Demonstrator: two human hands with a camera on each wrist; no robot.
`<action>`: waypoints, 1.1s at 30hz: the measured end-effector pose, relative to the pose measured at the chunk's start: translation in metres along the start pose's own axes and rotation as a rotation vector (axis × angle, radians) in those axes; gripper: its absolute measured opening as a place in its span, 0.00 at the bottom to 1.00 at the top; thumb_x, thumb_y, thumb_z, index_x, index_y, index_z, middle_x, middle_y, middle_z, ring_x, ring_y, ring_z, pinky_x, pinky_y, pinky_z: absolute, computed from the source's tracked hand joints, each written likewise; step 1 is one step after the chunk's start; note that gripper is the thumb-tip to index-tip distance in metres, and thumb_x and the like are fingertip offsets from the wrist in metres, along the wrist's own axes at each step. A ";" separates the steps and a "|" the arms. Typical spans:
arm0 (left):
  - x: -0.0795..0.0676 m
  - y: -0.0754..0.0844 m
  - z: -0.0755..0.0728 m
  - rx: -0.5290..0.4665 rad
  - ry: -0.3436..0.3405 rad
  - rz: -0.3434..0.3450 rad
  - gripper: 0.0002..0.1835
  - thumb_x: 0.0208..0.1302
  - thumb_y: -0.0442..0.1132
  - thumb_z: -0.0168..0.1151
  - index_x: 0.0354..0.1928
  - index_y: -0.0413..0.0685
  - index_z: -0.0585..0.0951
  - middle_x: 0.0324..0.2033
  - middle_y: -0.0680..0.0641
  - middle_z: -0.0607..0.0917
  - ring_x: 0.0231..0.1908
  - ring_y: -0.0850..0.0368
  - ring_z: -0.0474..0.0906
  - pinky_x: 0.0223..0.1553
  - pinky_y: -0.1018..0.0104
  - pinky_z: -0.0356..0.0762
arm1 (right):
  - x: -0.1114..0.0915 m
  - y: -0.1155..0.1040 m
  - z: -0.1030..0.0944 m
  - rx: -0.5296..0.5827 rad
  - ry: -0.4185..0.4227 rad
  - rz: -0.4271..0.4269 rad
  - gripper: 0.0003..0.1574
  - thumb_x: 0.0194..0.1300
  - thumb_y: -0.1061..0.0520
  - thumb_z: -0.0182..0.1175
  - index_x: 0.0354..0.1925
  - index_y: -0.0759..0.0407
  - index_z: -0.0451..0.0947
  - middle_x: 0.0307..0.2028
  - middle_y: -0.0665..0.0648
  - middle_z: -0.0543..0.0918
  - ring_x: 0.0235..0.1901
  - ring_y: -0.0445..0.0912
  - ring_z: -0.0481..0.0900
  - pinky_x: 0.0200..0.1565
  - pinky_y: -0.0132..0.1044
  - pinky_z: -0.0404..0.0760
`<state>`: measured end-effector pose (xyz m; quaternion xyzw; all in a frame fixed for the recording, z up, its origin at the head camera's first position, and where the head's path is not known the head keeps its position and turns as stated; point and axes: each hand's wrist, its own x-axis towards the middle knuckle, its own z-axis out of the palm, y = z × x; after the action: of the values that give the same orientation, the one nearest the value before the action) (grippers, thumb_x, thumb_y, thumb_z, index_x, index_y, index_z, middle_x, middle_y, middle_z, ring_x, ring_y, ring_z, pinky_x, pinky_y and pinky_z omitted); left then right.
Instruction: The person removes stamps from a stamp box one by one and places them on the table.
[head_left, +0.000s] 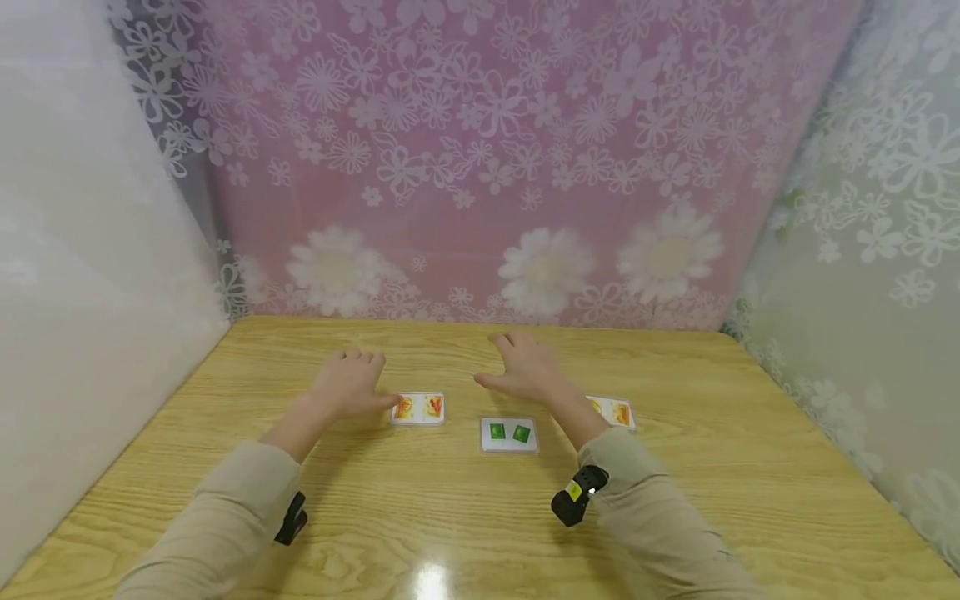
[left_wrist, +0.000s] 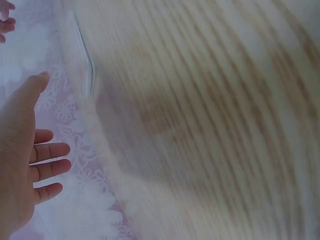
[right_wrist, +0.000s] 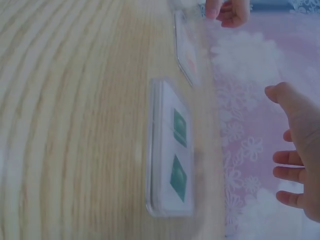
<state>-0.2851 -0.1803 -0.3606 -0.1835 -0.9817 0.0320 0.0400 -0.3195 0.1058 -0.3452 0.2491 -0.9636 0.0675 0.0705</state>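
Three flat cases lie on the wooden table. My left hand [head_left: 350,385] is over the table with its fingers spread and holds nothing; its thumb overlaps the left edge of a case with orange pictures [head_left: 418,408] in the head view. The middle case [head_left: 509,436] carries two green squares and stands out large in the right wrist view, where its clear rim [right_wrist: 156,150] shows. My right hand [head_left: 525,367] is beyond that case, thumb apart from the fingers, nothing in it. Under my right forearm, a second orange-pictured case [head_left: 613,412] is partly hidden.
The wooden table [head_left: 420,517] runs back to a pink flowered cloth [head_left: 450,167]. Pale sheets hang at the left [head_left: 90,250] and right. A black wrist camera [head_left: 577,496] sits below my right sleeve, another [head_left: 292,521] by the left one.
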 end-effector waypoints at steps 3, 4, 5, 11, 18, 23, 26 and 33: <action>-0.001 0.002 0.003 -0.013 -0.020 0.001 0.41 0.57 0.68 0.53 0.55 0.36 0.71 0.52 0.37 0.76 0.54 0.39 0.71 0.55 0.44 0.64 | 0.004 -0.009 0.005 0.003 -0.037 0.007 0.48 0.58 0.30 0.55 0.68 0.55 0.60 0.60 0.59 0.69 0.60 0.54 0.67 0.56 0.55 0.67; -0.001 0.004 0.004 -0.024 -0.029 0.001 0.41 0.57 0.69 0.53 0.55 0.36 0.72 0.52 0.38 0.76 0.54 0.40 0.72 0.56 0.44 0.64 | 0.005 -0.012 0.007 0.005 -0.050 0.010 0.49 0.58 0.30 0.55 0.68 0.55 0.60 0.61 0.59 0.69 0.60 0.54 0.66 0.57 0.55 0.66; -0.002 0.004 0.005 -0.039 -0.036 0.002 0.41 0.56 0.69 0.53 0.55 0.37 0.72 0.53 0.39 0.76 0.54 0.41 0.71 0.56 0.44 0.64 | 0.006 -0.014 0.008 0.008 -0.063 0.011 0.49 0.58 0.30 0.55 0.68 0.55 0.59 0.61 0.59 0.69 0.60 0.54 0.66 0.57 0.54 0.66; -0.002 0.006 0.013 -0.092 -0.057 0.026 0.45 0.54 0.70 0.55 0.59 0.38 0.69 0.57 0.38 0.73 0.58 0.40 0.68 0.58 0.42 0.61 | 0.012 -0.030 0.014 0.015 -0.104 -0.034 0.51 0.56 0.31 0.57 0.68 0.56 0.58 0.62 0.60 0.67 0.62 0.55 0.64 0.60 0.54 0.63; -0.003 0.006 0.017 -0.092 -0.079 0.064 0.45 0.54 0.68 0.57 0.61 0.37 0.68 0.58 0.37 0.72 0.60 0.39 0.66 0.59 0.40 0.58 | 0.017 -0.043 0.023 -0.046 -0.131 -0.094 0.50 0.55 0.31 0.59 0.67 0.55 0.61 0.62 0.58 0.67 0.64 0.53 0.62 0.61 0.53 0.61; -0.001 0.005 0.019 -0.084 -0.098 0.076 0.45 0.55 0.69 0.56 0.61 0.38 0.67 0.58 0.38 0.73 0.59 0.39 0.67 0.59 0.40 0.59 | 0.020 -0.051 0.029 -0.061 -0.188 -0.097 0.52 0.54 0.30 0.60 0.67 0.55 0.60 0.63 0.57 0.66 0.65 0.52 0.60 0.61 0.52 0.61; 0.000 0.005 0.021 -0.074 -0.115 0.081 0.45 0.55 0.69 0.55 0.62 0.38 0.67 0.58 0.38 0.73 0.58 0.39 0.68 0.59 0.40 0.59 | 0.022 -0.055 0.035 -0.095 -0.217 -0.097 0.53 0.54 0.28 0.59 0.68 0.54 0.59 0.64 0.57 0.65 0.65 0.52 0.60 0.62 0.52 0.61; 0.000 0.006 0.023 -0.069 -0.135 0.096 0.42 0.55 0.69 0.56 0.57 0.39 0.71 0.54 0.39 0.75 0.56 0.40 0.70 0.58 0.41 0.62 | 0.024 -0.063 0.045 -0.196 -0.269 -0.121 0.52 0.55 0.27 0.55 0.68 0.52 0.59 0.64 0.56 0.66 0.64 0.52 0.62 0.62 0.52 0.60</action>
<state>-0.2851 -0.1760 -0.3840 -0.2289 -0.9728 0.0123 -0.0343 -0.3138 0.0331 -0.3794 0.3051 -0.9496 -0.0652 -0.0311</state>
